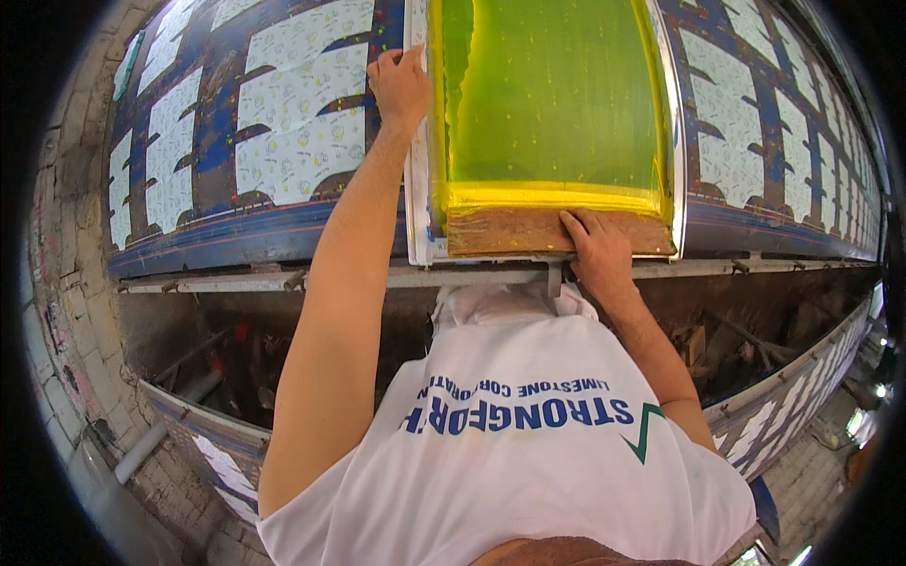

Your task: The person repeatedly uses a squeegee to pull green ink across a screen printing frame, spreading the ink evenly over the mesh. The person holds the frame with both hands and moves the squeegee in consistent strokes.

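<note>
A screen printing frame (418,203) with pale metal sides lies on the long table before me, its mesh (557,104) yellow-green. Bright yellow ink (557,195) is pooled in a band along the near end. Against that band rests a squeegee (505,232) with a wide brown wooden handle. My right hand (601,250) grips the handle near its right end, fingers over the top and thumb side hidden. Farther up, my left hand (401,90) is closed at the frame's left side, fingers curled by its outer edge.
Printed white fabric pieces (302,104) lie on the dark blue table to the left, and more fabric pieces (722,113) to the right. A metal rail (217,283) runs along the table's near edge. Behind me stands another table (222,453) with pieces on it.
</note>
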{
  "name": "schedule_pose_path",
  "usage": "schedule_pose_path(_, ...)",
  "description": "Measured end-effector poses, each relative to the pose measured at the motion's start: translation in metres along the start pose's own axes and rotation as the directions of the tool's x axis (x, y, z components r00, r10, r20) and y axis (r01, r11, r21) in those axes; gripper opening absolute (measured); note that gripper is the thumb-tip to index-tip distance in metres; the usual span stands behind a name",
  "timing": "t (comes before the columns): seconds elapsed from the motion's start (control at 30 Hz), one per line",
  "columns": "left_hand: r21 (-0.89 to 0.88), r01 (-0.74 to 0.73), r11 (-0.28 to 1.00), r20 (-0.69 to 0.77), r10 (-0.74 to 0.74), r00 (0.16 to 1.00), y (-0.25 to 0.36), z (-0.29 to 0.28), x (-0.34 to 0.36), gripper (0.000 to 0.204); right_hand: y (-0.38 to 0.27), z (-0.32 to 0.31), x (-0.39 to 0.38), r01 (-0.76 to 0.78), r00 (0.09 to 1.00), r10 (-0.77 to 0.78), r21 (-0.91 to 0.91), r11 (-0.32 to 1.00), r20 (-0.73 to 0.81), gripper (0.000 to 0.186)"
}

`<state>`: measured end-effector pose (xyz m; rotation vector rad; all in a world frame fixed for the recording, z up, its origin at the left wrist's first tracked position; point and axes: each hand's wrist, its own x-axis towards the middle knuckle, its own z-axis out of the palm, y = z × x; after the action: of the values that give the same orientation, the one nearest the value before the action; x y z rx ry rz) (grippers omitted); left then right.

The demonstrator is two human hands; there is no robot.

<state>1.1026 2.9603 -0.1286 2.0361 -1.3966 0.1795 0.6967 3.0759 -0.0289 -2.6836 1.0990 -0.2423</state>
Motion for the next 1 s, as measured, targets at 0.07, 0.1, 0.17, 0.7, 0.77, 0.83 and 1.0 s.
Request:
schedule_pose_path(0.07,-0.005,0.043,0.999,0.009,-0.042,0.999,0.001,-0.001,-0.002,0.039,-0.003,0.005,0.009,-0.028,0.998,0.028,0.009,1.000,-0.059,0.059)
schedule_pose_path(0.1,-0.030,0.067,0.997,0.036,-0.066,0.997,0.001,-0.002,-0.002,0.045,-0.003,0.006,0.016,-0.053,0.997,0.054,0.009,0.999,-0.060,0.058)
schedule_pose_path(0.17,-0.027,0.061,0.998,0.030,-0.060,0.998,0.002,-0.003,-0.003,0.045,-0.001,0.008,0.032,-0.091,0.994,0.091,0.003,0.996,-0.060,0.054)
schedule_pose_path(0.7,0.138,0.037,0.990,0.106,-0.052,0.993,0.015,-0.015,0.000,0.051,0.152,0.004,0.372,-0.099,0.993,0.089,-0.142,0.985,-0.071,0.031)
schedule_pose_path(0.77,0.154,0.024,0.988,0.094,-0.039,0.995,0.018,-0.017,-0.001,0.052,0.171,-0.004,0.411,-0.053,0.997,0.044,-0.136,0.989,-0.065,0.025)
schedule_pose_path(0.83,0.175,0.005,0.985,0.086,-0.020,0.996,0.020,-0.019,0.000,0.052,0.185,-0.011,0.443,-0.023,0.999,0.019,-0.123,0.992,-0.029,0.026)
schedule_pose_path(1.0,0.224,-0.026,0.974,0.084,0.007,0.996,0.023,-0.021,0.000,0.052,0.217,-0.028,0.495,0.099,0.990,-0.087,-0.107,0.989,0.113,0.034)
